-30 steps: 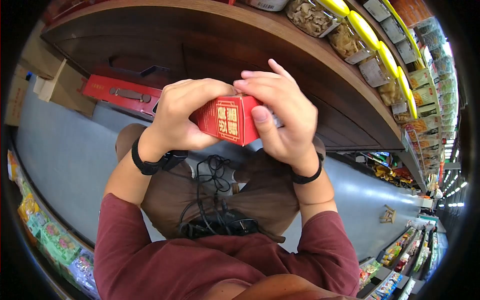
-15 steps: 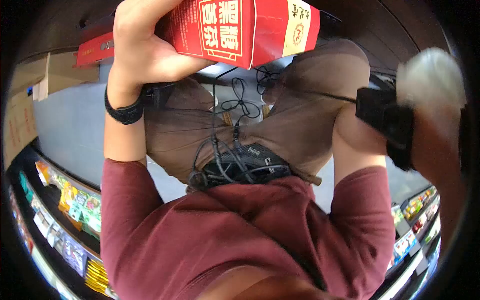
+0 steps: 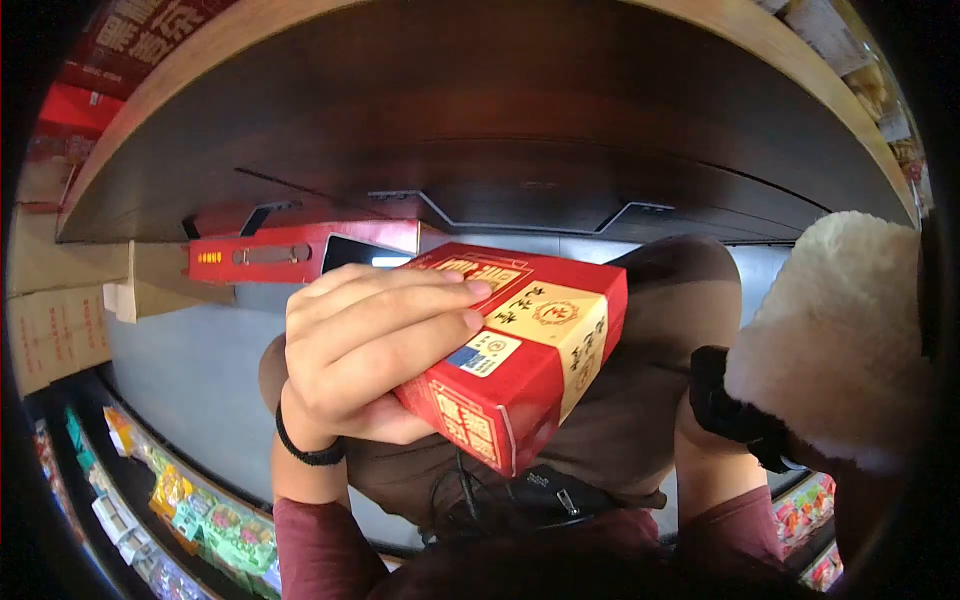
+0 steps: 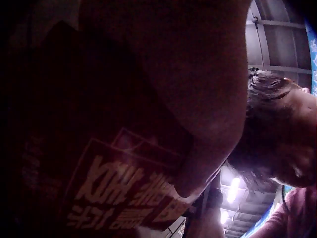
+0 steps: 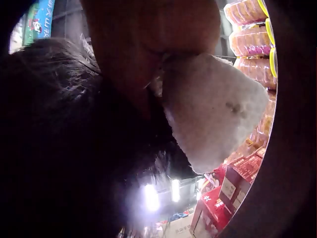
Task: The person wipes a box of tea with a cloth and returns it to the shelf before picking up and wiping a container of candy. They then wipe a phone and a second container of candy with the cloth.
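My left hand (image 3: pixel 375 350) grips a red carton of brown sugar ginger tea (image 3: pixel 520 380), fingers over its top and thumb underneath. A cream label band runs across the carton, held tilted over my lap. In the left wrist view, the carton's printed side (image 4: pixel 119 193) is dark, with a digit lying along it. My right hand (image 5: pixel 158 29) is raised close beside my head and holds a whitish, fuzzy cloth (image 5: pixel 213 109). The same cloth looms large at the right of the head view, with the black wristband (image 3: pixel 735 410) beside it; the fingers there are hidden.
A dark wooden cabinet (image 3: pixel 540 130) stands in front of my knees. A red box with a handle (image 3: pixel 270 255) lies on the floor by its base. Cardboard boxes (image 3: pixel 60 330) stand at left. Shelves with packaged goods (image 3: pixel 220 520) run behind me.
My right hand has left the carton and risen beside my head with the cloth. The left hand keeps the carton, now turned so its cream label faces up. The view has shifted.
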The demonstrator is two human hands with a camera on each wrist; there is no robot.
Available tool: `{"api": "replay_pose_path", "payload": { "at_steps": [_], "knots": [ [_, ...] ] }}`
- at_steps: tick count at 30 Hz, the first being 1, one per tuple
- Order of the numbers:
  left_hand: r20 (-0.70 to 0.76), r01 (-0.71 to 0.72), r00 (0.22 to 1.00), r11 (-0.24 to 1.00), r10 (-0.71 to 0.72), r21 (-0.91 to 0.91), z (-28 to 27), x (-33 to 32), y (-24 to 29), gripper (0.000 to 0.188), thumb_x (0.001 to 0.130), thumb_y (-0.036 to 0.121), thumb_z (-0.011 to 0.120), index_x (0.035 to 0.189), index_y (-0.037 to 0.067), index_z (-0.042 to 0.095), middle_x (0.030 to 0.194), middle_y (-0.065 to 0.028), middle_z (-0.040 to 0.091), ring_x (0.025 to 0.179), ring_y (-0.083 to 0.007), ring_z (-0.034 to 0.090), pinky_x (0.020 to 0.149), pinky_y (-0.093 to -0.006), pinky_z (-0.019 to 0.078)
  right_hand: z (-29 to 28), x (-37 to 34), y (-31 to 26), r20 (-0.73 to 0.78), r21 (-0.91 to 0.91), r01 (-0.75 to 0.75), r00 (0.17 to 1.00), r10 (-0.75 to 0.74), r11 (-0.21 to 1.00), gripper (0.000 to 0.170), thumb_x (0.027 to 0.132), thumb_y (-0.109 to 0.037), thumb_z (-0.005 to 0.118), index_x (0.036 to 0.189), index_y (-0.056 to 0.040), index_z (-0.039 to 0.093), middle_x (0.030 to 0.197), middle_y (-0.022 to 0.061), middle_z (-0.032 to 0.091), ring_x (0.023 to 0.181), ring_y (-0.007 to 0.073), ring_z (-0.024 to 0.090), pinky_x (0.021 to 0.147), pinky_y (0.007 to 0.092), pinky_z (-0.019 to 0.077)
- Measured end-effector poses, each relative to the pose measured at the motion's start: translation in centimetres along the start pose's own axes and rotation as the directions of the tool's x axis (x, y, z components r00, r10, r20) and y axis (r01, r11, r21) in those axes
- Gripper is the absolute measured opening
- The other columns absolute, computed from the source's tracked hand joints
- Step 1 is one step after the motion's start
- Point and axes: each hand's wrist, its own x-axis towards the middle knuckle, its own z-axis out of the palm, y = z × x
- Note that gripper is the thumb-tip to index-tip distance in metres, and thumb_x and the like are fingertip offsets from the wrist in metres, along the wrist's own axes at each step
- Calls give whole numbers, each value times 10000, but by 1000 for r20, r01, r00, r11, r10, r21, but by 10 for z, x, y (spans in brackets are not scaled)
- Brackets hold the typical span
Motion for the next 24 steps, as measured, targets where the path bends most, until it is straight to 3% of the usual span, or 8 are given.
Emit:
{"api": "replay_pose_path", "payload": {
  "at_steps": [6, 12, 15, 19, 22, 24],
  "knots": [
    [13, -11, 1000, 998, 12, -63, -5, -2, -3, 376, 715, 275, 823, 945, 14, 679, 911, -182, 747, 834, -307, 749, 661, -334, 563, 2, 7, 15, 23, 62, -74, 997, 73, 995, 398, 944, -364, 553, 1064, -8, 685, 1057, 183, 676, 968, 308, 650, 864, 422, 512],
    [20, -23, 1000, 1000, 23, 7, -10, -6, 0, 381, 731, 286, 779, 968, -2, 705, 955, -163, 753, 850, -284, 752, 685, -328, 566, 13, -6, 16, 118, 94, -48, 992, 37, 994, 426, 951, -392, 533, 1060, -10, 686, 1061, 188, 671, 971, 310, 644, 867, 423, 506],
    [-55, -72, 996, 996, 75, 54, -12, -9, -5, 427, 684, 220, 811, 1034, 5, 694, 993, -133, 758, 878, -258, 750, 701, -308, 556, 21, -5, 10, 109, 103, -43, 994, 32, 994, 440, 955, -405, 522, 1058, -10, 686, 1064, 191, 669, 972, 312, 640, 869, 423, 504],
    [-101, -109, 988, 990, 118, 91, -21, -12, -1, 572, 671, 185, 871, 1116, -71, 618, 1033, -231, 715, 933, -330, 728, 853, -394, 578, 31, -2, 0, 111, 99, -35, 994, 24, 994, 459, 961, -424, 509, 1055, -12, 687, 1067, 194, 665, 974, 313, 636, 871, 423, 500],
    [-320, -88, 942, 995, 100, 54, -21, -18, -1, 603, 631, 193, 889, 1130, -37, 639, 1034, -168, 716, 924, -244, 721, 820, -329, 565, 35, 1, -9, 111, 103, -28, 994, 16, 994, 474, 965, -438, 499, 1052, -12, 687, 1070, 197, 663, 975, 315, 633, 872, 424, 498],
    [-371, -26, 927, 996, 56, 87, -25, -22, -1, 611, 616, 186, 895, 1132, -24, 646, 1006, -140, 721, 892, -204, 720, 801, -296, 559, 37, 5, -11, 121, 106, -26, 993, 13, 994, 484, 967, -447, 492, 1051, -13, 687, 1071, 199, 661, 976, 315, 631, 874, 424, 496]
  ]
}}
